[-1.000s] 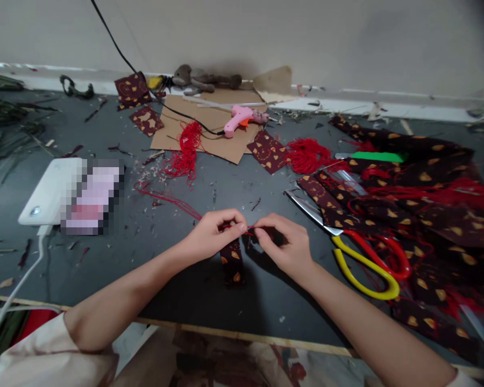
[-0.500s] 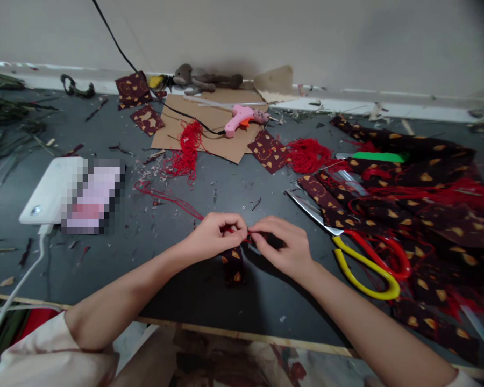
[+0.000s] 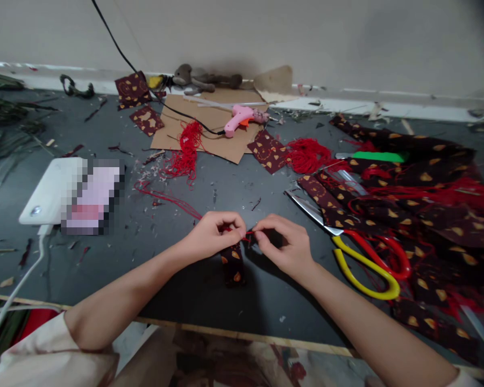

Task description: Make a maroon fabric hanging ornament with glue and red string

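My left hand (image 3: 215, 232) is closed in a pinch on a red thread (image 3: 249, 233) near the table's front. Below its fingers hangs or lies a small dark maroon fabric strip (image 3: 233, 266) with gold teardrop prints; whether the fingers grip it too is hidden. My right hand (image 3: 286, 239) faces the left one, its fingertips closed on the short end of the same thread. A small gap separates the two hands. Longer loose red threads (image 3: 173, 200) trail away behind my left hand across the table.
Scissors (image 3: 367, 269) with red and yellow handles lie right of my right hand, beside heaped printed fabric (image 3: 427, 204). A pink glue gun (image 3: 240, 119) rests on cardboard (image 3: 218, 145), near red thread bundles (image 3: 189, 153). On the left are a white power bank (image 3: 50, 188) and a phone (image 3: 94, 196).
My right fingertips have drawn slightly right, away from my left hand, so a short stretch of thread shows between them. My left hand stays nearly in place.
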The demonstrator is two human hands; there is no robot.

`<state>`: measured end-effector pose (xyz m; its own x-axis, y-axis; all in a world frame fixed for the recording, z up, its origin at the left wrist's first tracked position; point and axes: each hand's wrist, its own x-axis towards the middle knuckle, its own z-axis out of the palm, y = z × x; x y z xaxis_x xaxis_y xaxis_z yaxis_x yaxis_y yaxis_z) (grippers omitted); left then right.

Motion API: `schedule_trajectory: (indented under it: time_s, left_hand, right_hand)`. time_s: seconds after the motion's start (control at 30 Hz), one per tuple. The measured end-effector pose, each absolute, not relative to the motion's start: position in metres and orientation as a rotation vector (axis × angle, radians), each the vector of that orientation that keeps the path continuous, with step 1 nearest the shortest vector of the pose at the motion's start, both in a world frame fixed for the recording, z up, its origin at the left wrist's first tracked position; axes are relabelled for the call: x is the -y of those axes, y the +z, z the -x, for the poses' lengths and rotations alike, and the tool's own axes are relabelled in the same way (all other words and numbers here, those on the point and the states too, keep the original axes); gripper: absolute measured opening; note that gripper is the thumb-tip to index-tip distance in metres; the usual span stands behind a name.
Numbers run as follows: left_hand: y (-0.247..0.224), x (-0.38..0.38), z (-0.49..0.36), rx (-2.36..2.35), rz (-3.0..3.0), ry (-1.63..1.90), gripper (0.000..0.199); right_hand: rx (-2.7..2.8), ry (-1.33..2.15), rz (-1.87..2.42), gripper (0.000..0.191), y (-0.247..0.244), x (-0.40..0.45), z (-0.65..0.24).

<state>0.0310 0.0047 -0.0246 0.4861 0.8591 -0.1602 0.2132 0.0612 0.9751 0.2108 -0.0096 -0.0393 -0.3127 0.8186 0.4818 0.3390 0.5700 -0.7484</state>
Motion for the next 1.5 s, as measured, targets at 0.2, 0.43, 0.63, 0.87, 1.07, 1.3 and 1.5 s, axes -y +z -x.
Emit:
schedule_trajectory:
  time_s: [0.2,0.43,0.63,0.87,1.07,1.3,1.5]
  left_hand:
    - [-0.0241,-0.0049,-0.0296,-0.990,-1.449,0.651,0.020]
    - [-0.0250,-0.0051,-0.0296,-1.002,-1.466,0.656,0.021]
    - [-0.0251,-0.0055,-0.0290,-0.990,-1.496,0.680,0.020]
    - [-0.0244,-0.0055,-0.0296,-1.006,-1.490,0.671,0.021]
    - [-0.0260,-0.0048,-0.0304,-1.014,-1.499,0.661,0.021]
    - [-0.0283,-0.0041,-0.0309,-1.041,-1.533,0.646,0.019]
    - [-0.0294,-0.0034,-0.0298,-1.075,-1.678,0.684,0.015]
  right_hand:
    - [1.894,0.710,0.942,0.010,-0.0397,0.0093,-0.2107]
    - [1.936,0.806,0.933,0.015,-0.0362,0.0075,-0.2137]
    - [1.973,0.828,0.905,0.015,-0.0352,0.0079,-0.2130]
    - [1.968,0.826,0.938,0.014,-0.0355,0.0084,-0.2111]
    - [1.951,0.854,0.949,0.014,-0.0347,0.0085,-0.2104]
    - [1.911,1.007,0.979,0.015,-0.0335,0.0084,-0.2092]
    - [1.799,1.232,1.048,0.018,-0.0331,0.0076,-0.2088]
